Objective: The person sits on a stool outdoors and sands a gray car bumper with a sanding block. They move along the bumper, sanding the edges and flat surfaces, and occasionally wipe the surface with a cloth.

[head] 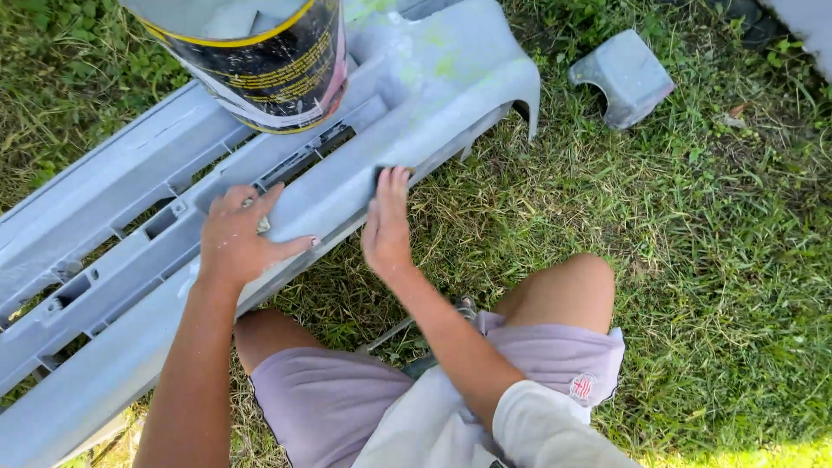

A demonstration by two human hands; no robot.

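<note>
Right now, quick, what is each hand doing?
Left hand: open, fingers spread, pressing flat on the long grey plastic bumper.
Right hand: flat on the bumper's edge, over a small dark pad; grip cannot be told.

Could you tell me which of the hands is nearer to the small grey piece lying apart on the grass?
Right. The right hand is nearer the small grey piece; the left hand rests farther away.

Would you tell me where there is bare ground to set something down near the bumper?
Open grass lies right of the grey bumper, below the small grey part. It is crowded on the bumper, around the can, the left hand and the right hand.
</note>
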